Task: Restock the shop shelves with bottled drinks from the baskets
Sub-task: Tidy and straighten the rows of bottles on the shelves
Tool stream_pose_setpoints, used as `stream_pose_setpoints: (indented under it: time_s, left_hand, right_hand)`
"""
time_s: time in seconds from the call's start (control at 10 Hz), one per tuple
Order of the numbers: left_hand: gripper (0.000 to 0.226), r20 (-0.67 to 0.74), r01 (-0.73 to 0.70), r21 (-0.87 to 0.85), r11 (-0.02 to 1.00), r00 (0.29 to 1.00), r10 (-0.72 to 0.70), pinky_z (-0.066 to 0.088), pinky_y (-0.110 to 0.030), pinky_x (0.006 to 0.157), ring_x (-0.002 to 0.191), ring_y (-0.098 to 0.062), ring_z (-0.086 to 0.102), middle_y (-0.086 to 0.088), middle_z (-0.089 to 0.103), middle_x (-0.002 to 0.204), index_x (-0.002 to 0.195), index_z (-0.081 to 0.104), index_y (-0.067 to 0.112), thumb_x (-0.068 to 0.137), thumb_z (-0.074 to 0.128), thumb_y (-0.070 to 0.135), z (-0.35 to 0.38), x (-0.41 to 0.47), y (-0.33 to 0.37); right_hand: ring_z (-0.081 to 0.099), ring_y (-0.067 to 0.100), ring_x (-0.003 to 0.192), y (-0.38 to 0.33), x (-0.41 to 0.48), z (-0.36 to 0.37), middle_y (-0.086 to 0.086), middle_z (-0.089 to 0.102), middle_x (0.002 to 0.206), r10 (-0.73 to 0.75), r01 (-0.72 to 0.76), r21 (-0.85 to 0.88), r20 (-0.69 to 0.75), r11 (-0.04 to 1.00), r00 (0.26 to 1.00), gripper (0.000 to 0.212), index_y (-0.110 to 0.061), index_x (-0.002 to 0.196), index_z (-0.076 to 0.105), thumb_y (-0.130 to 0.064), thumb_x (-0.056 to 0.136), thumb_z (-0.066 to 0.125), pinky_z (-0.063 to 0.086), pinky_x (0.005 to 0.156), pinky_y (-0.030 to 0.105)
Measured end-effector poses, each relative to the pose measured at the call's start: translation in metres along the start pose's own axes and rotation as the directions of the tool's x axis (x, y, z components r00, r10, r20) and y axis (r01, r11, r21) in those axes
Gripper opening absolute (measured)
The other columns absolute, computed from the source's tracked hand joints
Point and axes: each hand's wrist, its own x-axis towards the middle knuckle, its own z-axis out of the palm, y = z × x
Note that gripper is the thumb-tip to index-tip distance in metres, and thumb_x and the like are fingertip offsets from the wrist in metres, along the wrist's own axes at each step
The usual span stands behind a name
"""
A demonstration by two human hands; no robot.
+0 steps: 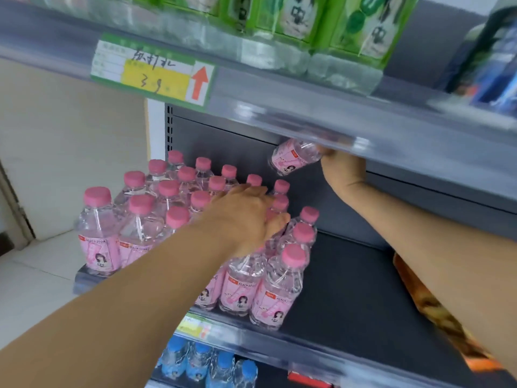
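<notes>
- pink-capped peach soda bottles point(141, 219) stand upright in rows on the left half of the middle shelf point(349, 289), packed from back panel to front edge; the right half of the shelf is bare dark surface
- left hand point(246, 217) reaches in over the bottle tops at the right side of the block, palm down, fingers fairly straight, thumb splayed beside a bottle neck; touching bottles, cannot tell if it actually grips one
- right hand point(341, 166) is up near the shelf's back, just under the front lip of the upper shelf point(307, 113); fingers mostly hidden behind that lip
- right hand grasps one held bottle point(293, 158) by its cap end; bottle is in the air, tilted, base pointing left and down, pink label facing camera, above and clear of the standing rows
- upper shelf carries green-labelled bottles point(296, 26) and a dark blue bottle point(492, 68) at the right edge, blurred
- price tag point(154, 71) on the upper shelf lip, yellow patch, handwriting, red up-arrow
- blue-capped bottles point(201, 362) on the shelf below, left side
- orange packet point(425, 309) at the right edge, partly behind the right forearm; contents unclear
</notes>
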Motion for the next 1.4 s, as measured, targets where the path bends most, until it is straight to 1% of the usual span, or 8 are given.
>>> stream_pose_setpoints:
  time_s: [0.2, 0.4, 0.8, 1.0, 1.1, 1.2, 1.3, 1.4]
  left_hand:
    - [0.084, 0.259, 0.004, 0.191, 0.982, 0.964, -0.054, -0.006, -0.053, 0.116, 0.145, -0.019, -0.016, 0.005, -0.016, 0.158, 0.15, -0.008, 0.028, 0.083, 0.008, 0.074, 0.022, -0.003, 0.005]
    - [0.09, 0.282, -0.005, 0.223, 0.975, 0.958, -0.06, -0.009, -0.055, 0.115, 0.145, -0.018, -0.017, 0.005, -0.023, 0.155, 0.149, -0.015, 0.028, 0.077, 0.003, 0.078, 0.023, -0.002, 0.005]
    - [0.106, 0.262, -0.014, 0.222, 0.975, 0.964, -0.046, -0.008, -0.055, 0.115, 0.146, -0.018, -0.012, 0.006, -0.022, 0.155, 0.148, -0.016, 0.026, 0.057, -0.007, 0.078, 0.024, -0.006, 0.006]
    - [0.106, 0.282, -0.04, 0.248, 0.968, 0.959, -0.033, -0.006, -0.057, 0.115, 0.146, -0.02, -0.012, 0.008, -0.026, 0.154, 0.147, -0.02, 0.027, 0.064, 0.012, 0.085, 0.024, -0.005, 0.002]
    - [0.116, 0.261, -0.089, 0.262, 0.961, 0.965, 0.018, -0.005, -0.061, 0.113, 0.146, -0.02, -0.009, 0.013, -0.026, 0.154, 0.143, -0.027, 0.037, 0.063, 0.042, 0.086, 0.028, -0.006, -0.002]
    - [0.115, 0.196, -0.13, 0.32, 0.938, 0.978, 0.069, -0.002, -0.062, 0.113, 0.147, -0.021, -0.005, 0.016, -0.021, 0.154, 0.14, -0.024, 0.048, 0.061, 0.052, 0.083, 0.032, -0.009, -0.002]
    - [0.107, 0.125, -0.143, 0.35, 0.926, 0.987, 0.105, 0.002, -0.063, 0.112, 0.147, -0.022, 0.002, 0.016, -0.014, 0.156, 0.143, -0.011, 0.05, 0.062, 0.053, 0.081, 0.037, -0.012, -0.002]
    - [0.097, 0.057, -0.15, 0.362, 0.92, 0.989, 0.139, 0.007, -0.063, 0.112, 0.146, -0.021, 0.009, 0.011, -0.004, 0.159, 0.145, 0.009, 0.048, 0.064, 0.051, 0.082, 0.042, -0.015, 0.0]
  right_hand:
    - [0.056, 0.03, 0.108, 0.034, 0.005, 0.018, 0.019, 0.06, 0.118, 0.01, -0.006, 0.127, -0.032, 0.992, 0.999, 0.029, -0.002, 0.113, 0.057, -0.013, 0.1, 0.034, 0.031, 0.065, 0.025]
    - [0.057, 0.031, 0.113, 0.046, 0.014, 0.027, 0.018, 0.061, 0.122, 0.04, -0.043, 0.099, 0.036, 0.994, 0.999, 0.032, -0.008, 0.125, 0.057, -0.016, 0.099, 0.041, 0.045, 0.095, 0.033]
    - [0.059, 0.022, 0.111, 0.058, 0.005, 0.074, 0.011, 0.063, 0.121, -0.107, 0.02, 0.317, 0.262, 0.948, 0.959, 0.045, -0.009, 0.123, 0.061, 0.012, 0.083, 0.057, 0.043, 0.094, 0.022]
    - [0.046, 0.014, 0.125, 0.069, -0.012, 0.075, -0.005, 0.046, 0.142, 0.086, -0.412, 0.66, 0.468, 0.628, 0.88, 0.047, -0.026, 0.139, 0.043, -0.035, 0.094, 0.053, 0.041, 0.094, 0.031]
    - [0.029, 0.016, 0.14, 0.08, -0.042, 0.094, -0.007, 0.029, 0.154, 0.326, -0.66, 0.724, 0.586, 0.201, 0.742, 0.068, -0.028, 0.145, 0.031, -0.063, 0.088, 0.041, 0.029, 0.109, 0.039]
    - [0.026, 0.021, 0.142, 0.08, -0.073, 0.117, -0.001, 0.026, 0.155, 0.247, -0.719, 0.691, 0.71, -0.068, 0.659, 0.082, -0.026, 0.149, 0.023, -0.076, 0.084, 0.026, 0.018, 0.117, 0.045]
    - [0.055, 0.032, 0.12, 0.059, -0.082, 0.127, 0.013, 0.057, 0.133, -0.043, -0.694, 0.666, 0.712, -0.272, 0.7, 0.086, -0.017, 0.134, 0.051, -0.078, 0.083, 0.016, 0.039, 0.103, 0.05]
    - [0.063, 0.033, 0.107, 0.043, -0.078, 0.129, 0.015, 0.065, 0.119, -0.053, -0.665, 0.688, 0.683, -0.291, 0.729, 0.084, -0.017, 0.122, 0.06, -0.078, 0.083, 0.017, 0.048, 0.092, 0.046]
